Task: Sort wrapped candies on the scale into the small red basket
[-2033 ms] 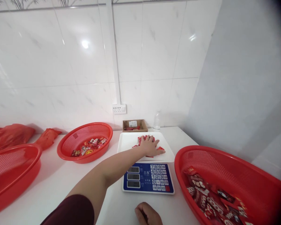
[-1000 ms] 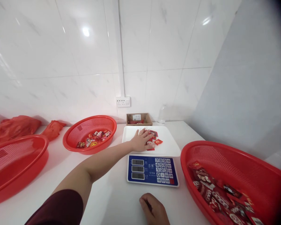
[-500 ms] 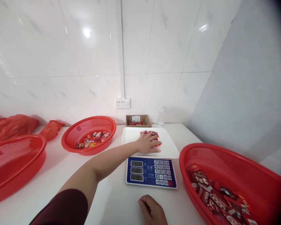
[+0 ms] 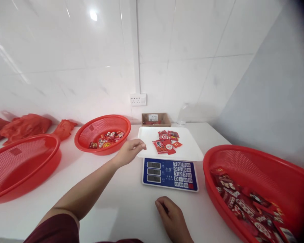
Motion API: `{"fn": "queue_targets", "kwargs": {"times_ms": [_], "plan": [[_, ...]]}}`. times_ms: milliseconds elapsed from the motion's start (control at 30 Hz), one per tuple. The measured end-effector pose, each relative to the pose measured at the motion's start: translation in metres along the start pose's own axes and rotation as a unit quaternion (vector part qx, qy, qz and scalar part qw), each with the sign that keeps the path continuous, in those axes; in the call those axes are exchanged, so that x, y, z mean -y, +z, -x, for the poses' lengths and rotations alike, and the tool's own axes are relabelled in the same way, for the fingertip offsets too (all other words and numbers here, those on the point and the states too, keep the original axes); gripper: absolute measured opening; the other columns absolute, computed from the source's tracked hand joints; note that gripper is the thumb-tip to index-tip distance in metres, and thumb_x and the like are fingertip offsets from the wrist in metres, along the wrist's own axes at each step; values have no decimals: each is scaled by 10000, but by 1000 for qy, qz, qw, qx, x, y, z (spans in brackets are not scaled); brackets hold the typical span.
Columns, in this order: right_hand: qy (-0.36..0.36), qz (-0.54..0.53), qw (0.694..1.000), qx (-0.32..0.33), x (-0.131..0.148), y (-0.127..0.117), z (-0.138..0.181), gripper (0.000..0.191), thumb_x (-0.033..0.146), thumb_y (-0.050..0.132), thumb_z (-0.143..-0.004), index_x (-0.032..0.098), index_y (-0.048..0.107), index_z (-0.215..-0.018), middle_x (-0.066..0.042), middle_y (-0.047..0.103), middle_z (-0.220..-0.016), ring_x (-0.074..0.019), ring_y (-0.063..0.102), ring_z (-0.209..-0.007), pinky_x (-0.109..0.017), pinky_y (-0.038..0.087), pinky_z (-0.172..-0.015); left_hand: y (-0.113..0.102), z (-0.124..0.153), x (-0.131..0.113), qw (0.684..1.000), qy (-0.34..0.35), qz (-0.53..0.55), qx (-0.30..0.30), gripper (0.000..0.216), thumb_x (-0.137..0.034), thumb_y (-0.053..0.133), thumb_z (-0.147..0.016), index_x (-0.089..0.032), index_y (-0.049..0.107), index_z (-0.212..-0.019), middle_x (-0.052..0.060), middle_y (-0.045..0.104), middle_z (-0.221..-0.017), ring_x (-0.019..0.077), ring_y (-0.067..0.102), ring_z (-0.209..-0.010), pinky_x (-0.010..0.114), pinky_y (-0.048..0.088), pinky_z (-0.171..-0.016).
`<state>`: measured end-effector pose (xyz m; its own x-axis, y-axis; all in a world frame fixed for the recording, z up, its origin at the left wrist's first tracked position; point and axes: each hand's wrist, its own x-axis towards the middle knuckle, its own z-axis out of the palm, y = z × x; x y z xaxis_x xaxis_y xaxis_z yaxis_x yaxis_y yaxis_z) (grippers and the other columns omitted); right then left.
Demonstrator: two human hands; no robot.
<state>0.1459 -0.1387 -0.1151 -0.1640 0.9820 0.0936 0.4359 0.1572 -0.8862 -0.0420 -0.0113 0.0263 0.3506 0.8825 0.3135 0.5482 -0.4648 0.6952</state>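
Observation:
My left hand (image 4: 131, 152) hovers by the left edge of the scale's white tray (image 4: 192, 148). Its fingers are loosely bent, a little apart, and nothing shows in them. On the tray lie several small red snack packets (image 4: 168, 147), spread out and mostly flat. The scale's blue keypad panel (image 4: 164, 175) faces me, with three small displays on its left; their digits are too faint to read surely. Curled into a loose fist, my right hand (image 4: 172, 217) rests on the table in front of the scale, with nothing visible in it.
At right stands a red basket (image 4: 207, 175) with many red packets. Another red basket (image 4: 126, 123) at back left holds mixed packets; a third basket (image 4: 57, 148) is at far left. Red plastic bags (image 4: 27, 126), a cardboard box (image 4: 145, 118) and a clear container (image 4: 183, 114) stand along the wall.
My left hand has lifted off the packets and drawn back left, leaving them uncovered on the tray. The view has shifted slightly. My right hand stays curled on the table.

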Motion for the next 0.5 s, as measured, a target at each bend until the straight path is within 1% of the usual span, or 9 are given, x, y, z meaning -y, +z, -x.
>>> {"fn": "queue_targets", "kwargs": {"times_ms": [67,133,200,267,400,500], "plan": [[-3,4,1000,5,1,-2,0,272,381,421,-869,206,548,-705,-9,603,-683,-154,567,-642,-224,429,-607,-2,24,4,999,-31,9,-4,292,-397,460,-847,-161,601,-747,21,644,-742,147,588,-712,239,455,-648],[-6,3,1000,6,0,-2,-1,267,377,422,-870,208,557,-714,-12,616,-698,-158,581,-662,-228,438,-627,0,43,7,997,-69,16,-4,266,-388,510,-819,-160,589,-704,10,630,-696,137,573,-668,229,444,-617],[-7,4,1000,6,0,-1,-1,272,379,420,-872,209,560,-712,-12,619,-697,-160,586,-666,-233,440,-631,4,56,10,994,-107,19,2,245,-377,542,-797,-164,583,-681,0,624,-678,129,562,-651,222,433,-604],[-7,5,1000,0,0,-1,-1,281,386,419,-872,210,559,-702,-11,615,-684,-159,581,-652,-237,437,-620,9,64,12,992,-128,15,11,230,-366,551,-790,-169,584,-675,-5,623,-680,125,557,-648,215,425,-589],[-1,0,1000,-11,2,0,-1,285,393,423,-867,213,563,-696,-6,613,-675,-154,569,-631,-238,434,-605,17,69,14,992,-119,11,32,218,-365,542,-796,-181,595,-693,-1,631,-715,128,560,-671,215,430,-599],[6,-6,1000,-16,4,0,-1,284,387,421,-867,211,565,-697,-7,612,-677,-156,567,-638,-243,433,-613,20,67,5,994,-92,20,49,224,-376,535,-802,-187,606,-707,7,640,-733,133,568,-685,232,449,-642]]}}
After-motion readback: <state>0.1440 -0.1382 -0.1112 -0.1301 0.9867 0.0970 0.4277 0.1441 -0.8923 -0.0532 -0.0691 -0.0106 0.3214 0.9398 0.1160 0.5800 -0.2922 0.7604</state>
